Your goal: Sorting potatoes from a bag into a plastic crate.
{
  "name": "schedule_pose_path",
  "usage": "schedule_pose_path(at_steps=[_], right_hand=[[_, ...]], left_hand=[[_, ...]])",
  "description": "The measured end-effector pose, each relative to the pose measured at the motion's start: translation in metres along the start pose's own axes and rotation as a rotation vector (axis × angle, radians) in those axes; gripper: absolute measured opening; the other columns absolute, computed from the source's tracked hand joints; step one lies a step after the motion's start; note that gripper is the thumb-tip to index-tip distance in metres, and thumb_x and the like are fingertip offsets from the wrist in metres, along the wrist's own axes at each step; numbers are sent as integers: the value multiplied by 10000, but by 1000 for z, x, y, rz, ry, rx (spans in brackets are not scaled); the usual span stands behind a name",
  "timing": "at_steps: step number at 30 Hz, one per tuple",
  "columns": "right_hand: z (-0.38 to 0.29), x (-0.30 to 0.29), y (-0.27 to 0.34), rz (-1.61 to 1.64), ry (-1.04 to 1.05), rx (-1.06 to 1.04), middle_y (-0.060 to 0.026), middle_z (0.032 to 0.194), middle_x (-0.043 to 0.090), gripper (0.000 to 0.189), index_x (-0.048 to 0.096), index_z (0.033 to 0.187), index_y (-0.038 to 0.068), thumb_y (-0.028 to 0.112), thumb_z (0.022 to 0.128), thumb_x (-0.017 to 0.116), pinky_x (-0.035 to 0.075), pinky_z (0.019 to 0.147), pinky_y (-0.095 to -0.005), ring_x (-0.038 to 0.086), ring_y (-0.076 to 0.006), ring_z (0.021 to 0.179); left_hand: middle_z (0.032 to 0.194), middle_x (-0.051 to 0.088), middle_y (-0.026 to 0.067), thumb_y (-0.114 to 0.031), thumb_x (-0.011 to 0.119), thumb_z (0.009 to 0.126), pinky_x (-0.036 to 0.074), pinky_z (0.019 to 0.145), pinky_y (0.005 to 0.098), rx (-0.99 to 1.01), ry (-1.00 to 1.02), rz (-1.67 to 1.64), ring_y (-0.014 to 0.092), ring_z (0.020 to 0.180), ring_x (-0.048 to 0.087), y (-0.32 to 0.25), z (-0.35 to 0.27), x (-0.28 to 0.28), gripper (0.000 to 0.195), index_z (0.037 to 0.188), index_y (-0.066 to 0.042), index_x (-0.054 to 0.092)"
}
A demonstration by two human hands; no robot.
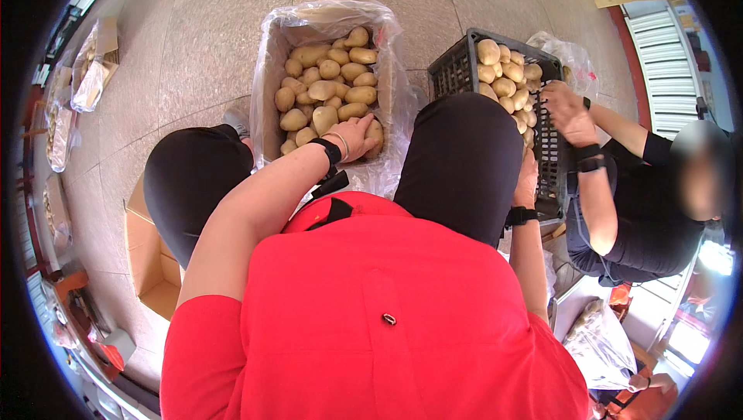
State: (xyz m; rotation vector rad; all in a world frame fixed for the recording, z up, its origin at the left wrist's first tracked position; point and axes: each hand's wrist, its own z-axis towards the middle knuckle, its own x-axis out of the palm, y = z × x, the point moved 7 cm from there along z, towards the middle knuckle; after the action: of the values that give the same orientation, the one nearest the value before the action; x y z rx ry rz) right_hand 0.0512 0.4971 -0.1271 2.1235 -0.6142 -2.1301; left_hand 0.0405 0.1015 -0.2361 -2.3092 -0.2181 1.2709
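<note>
My left hand [348,140] reaches into a cardboard box [265,112] lined with clear plastic, its fingers around a potato [376,137] in the near right corner. Loose potatoes [325,90] of mixed sizes cover the bottom of this box. My right hand [527,181] is down inside a black plastic crate [450,72] on the right, close to the potatoes [506,86] there. My knee hides part of that hand and the near side of the crate, so its grasp is unclear.
A co-worker in dark clothes [644,217] sits right of the crate, one hand [566,108] over its far side. An open carton [154,263] stands by my left leg. Plastic-lined boxes [93,66] line the far left. A plastic bag [601,344] lies at lower right.
</note>
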Motion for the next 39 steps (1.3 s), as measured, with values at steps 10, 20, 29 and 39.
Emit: schedule_pose_path(at_steps=[10,20,29,39], right_hand=[[-21,-17,-4,159,58,-73,-287,1176,575,566,453,1305,-55,212,842,637,445,940,-448,553,-428,1087],[7,-143,145,386,33,-169,-189,1041,658,460,526,1256,-46,200,884,636,492,829,-326,634,-208,932],[6,-131,323,315,-4,-644,-247,991,642,369,577,1070,-18,264,839,643,501,810,-431,623,-409,950],[28,-149,291,574,-158,-604,-228,1099,659,520,639,1156,9,399,817,707,502,882,-377,645,-345,1019]], left_hand=[[1277,548,241,-431,496,932,455,971,419,-24,-20,-46,392,1136,562,1,9,-6,640,1427,-50,357],[1196,633,170,-420,535,950,522,827,351,39,-168,-1028,264,963,667,-59,17,-118,513,1297,-41,544],[1227,587,175,-532,375,989,471,963,387,537,175,-1794,281,1109,590,-163,-47,-212,617,1322,-21,460],[1103,588,143,-342,566,939,581,751,457,210,-202,-1740,350,941,641,-53,4,-173,456,1238,-19,450]])
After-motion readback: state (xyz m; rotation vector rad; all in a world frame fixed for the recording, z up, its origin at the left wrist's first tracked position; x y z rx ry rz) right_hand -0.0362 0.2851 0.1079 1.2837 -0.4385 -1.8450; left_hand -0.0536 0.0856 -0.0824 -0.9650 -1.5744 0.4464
